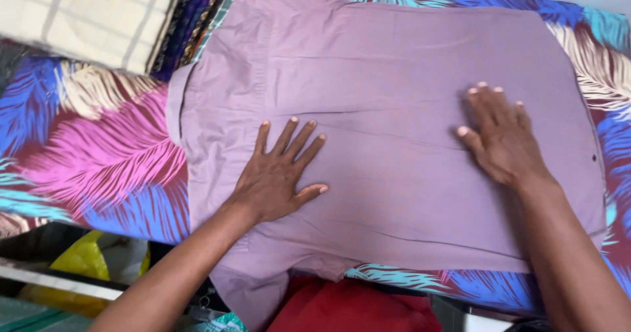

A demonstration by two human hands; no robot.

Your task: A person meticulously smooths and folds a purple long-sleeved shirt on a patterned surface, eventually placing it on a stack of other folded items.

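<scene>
We've got a mauve shirt (394,108) spread face-down on a surface w/ a bright feather-print cover (98,154), collar end at the left, hem at the right. Can't tell if that surface is a bed or a counter.

Both hands lie flat on the cloth. Our left hand (279,174) rests near the collar end, fingers splayed toward the far edge. Our right hand (503,138) presses closer to the hem. Neither grip holds anything: palms down, fingers wide, just pressing on the fabric.

One sleeve hangs off the near edge, above a red cloth (348,309) below. A folded cream checked cloth (85,16) sits top left on a stack of dark patterned fabrics (194,16), just beside the shirt's far shoulder. A yellow bag (82,260) shows low at the left.

Risks, as we judge them:
- Creases run across the back btwn the hands; pressing w/o smoothing outward could set them in.
- The hanging sleeve's weight could drag the shirt toward the near edge if a hand lifts.
- The slick-looking cover may let the shirt slide and skew.
- The far shoulder lies close to the stack, so it could snag there.
</scene>
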